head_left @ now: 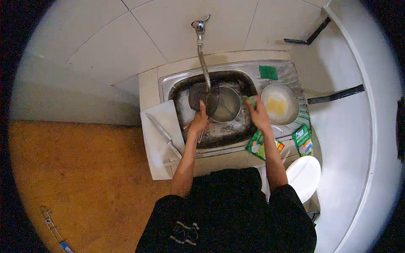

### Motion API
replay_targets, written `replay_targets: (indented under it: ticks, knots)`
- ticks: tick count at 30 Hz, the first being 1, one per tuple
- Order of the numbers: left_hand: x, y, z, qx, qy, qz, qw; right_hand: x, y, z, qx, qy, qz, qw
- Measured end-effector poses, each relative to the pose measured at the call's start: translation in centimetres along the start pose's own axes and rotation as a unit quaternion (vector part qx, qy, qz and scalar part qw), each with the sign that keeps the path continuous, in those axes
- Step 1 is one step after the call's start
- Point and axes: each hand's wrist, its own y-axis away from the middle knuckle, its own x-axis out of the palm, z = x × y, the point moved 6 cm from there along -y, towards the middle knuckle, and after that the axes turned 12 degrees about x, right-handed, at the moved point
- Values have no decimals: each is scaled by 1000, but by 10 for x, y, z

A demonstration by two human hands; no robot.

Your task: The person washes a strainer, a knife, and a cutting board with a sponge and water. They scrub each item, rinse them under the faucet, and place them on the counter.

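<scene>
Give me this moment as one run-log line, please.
left hand: gripping dark pan in sink | right hand: holding green item, blurred | knife: on white board

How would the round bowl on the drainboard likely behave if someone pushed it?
The bowl looks stiff, so it would probably move as one piece. The ridges of the drainboard may make it judder or catch. The flat yellow piece inside seems loose and might slide about.
</scene>
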Motion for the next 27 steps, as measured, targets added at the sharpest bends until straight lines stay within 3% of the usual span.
replay_targets:
  ticks: [2, 4, 6, 10, 12, 13, 19, 21, 22, 24, 27]
  knots:
    - [-4, 15, -2, -4, -35, 0, 999, 41, 4, -22, -33, 57, -38, 997]
    - [-7, 39, -38, -155, 127, 47, 979, 65, 15, -15, -75, 100, -69, 990]
    - [-2, 51, -42, -173, 167, 18, 971, 95, 19, -24, 18, 33, 63, 997]
    - [-8, 67, -63, -167, 182, 15, 969, 121, 21, -23, -83, 40, -23, 995]
    - [-4, 75, -59, -206, 219, 9, 954, 126, 10, -41, 81, -13, -15, 997]
    - [-1, 80, -55, -244, 255, 4, 936, 129, 8, -40, 80, -13, -13, 997]
    - [-1, 86, -52, -269, 247, -9, 931, 116, 17, -9, -67, -8, -119, 991]
    - [-2, 86, -51, -268, 241, -29, 932, 122, 19, -9, -44, -24, -3, 999]
    - [-3, 85, -51, -266, 234, -46, 934, 120, 24, -9, -44, -23, -3, 999]
    - [-3, 86, -53, -274, 229, -22, 934, 130, 32, -15, 41, -146, 127, 980]
    - [-3, 89, -58, -270, 197, 15, 942, 127, 34, 2, -37, -159, 157, 974]
